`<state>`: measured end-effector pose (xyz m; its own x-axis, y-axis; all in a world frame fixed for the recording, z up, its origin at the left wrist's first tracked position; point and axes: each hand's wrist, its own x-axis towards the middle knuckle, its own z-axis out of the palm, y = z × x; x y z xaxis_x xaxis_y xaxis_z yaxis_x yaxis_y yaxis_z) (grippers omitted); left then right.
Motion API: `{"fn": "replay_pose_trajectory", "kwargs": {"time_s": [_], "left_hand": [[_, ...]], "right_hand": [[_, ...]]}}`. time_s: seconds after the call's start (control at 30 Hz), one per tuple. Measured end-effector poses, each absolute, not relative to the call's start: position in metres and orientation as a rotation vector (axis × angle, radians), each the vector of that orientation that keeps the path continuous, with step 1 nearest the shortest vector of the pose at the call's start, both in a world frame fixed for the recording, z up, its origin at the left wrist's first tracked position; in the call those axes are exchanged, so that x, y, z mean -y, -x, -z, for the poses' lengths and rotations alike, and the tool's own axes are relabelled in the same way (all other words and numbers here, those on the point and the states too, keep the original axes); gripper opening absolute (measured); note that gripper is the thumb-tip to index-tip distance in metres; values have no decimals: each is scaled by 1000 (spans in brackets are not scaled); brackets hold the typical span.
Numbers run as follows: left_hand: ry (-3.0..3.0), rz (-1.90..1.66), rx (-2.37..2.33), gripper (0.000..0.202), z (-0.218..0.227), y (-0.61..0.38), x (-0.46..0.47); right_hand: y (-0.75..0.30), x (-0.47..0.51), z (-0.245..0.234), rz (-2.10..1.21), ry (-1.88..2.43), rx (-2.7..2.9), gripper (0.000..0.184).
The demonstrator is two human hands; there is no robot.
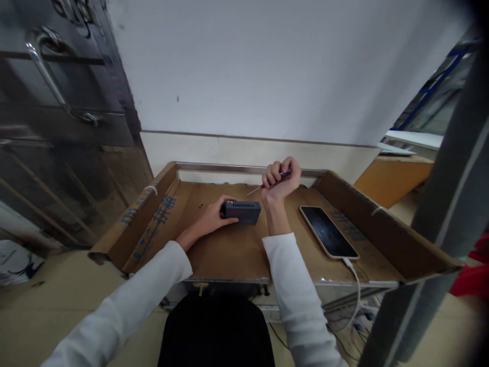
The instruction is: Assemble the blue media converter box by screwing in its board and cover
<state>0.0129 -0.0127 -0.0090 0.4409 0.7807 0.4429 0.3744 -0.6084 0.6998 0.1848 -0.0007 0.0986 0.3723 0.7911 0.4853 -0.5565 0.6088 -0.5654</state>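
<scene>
Cardboard tray (225, 260) against a white wall (244, 66), head view. Dark slotted box (246, 214) is over the tray's middle, left end pinched by my left hand (217, 214), thumb on near face; can't tell if resting or lifted. Probably light, stiff, slightly slick: best held by 2 opposite faces. My right hand (280, 183) has fingers curled round a screwdriver (255, 190), tip near the box.

Over on the right, a phone (329, 232) lies screen up on the cardboard (221, 262), a white cable (359, 288) running from its near end and down over the edge! Far left, a metal door (82, 84) with a shiny handle (52, 81), a white bag (15, 262) on the floor (72, 300), and a pale wall (248, 66) behind everything.
</scene>
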Motion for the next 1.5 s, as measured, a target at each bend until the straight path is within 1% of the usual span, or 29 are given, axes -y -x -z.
{"fn": "replay_pose_trajectory", "kwargs": {"time_s": [0.2, 0.33, 0.67, 1.03, 1.17, 1.3, 1.4, 1.5], "left_hand": [[-2184, -989, -1050, 46, 12, -15, 9], [-2182, -968, -1064, 48, 13, -15, 9], [-2214, -979, -1084, 58, 16, -15, 8], [-2212, -933, -1155, 74, 21, -15, 5], [-2216, -911, -1171, 72, 19, -15, 6], [-2216, -908, -1152, 70, 17, -15, 7], [-2221, -916, -1147, 69, 16, -15, 7], [-2233, -908, -1148, 66, 14, -15, 8]], "right_hand": [[-158, 10, -97, -999, 336, 958, 40], [-147, 13, -94, -1079, 309, 1036, 43], [-141, 11, -90, -1085, 266, 1063, 43], [-141, 10, -88, -1048, 234, 1116, 45], [-141, 11, -89, -1014, 233, 1084, 45], [-141, 11, -88, -1047, 194, 1081, 43], [-138, 9, -86, -1025, 243, 1106, 43], [-133, 7, -83, -928, 347, 1157, 36]]}}
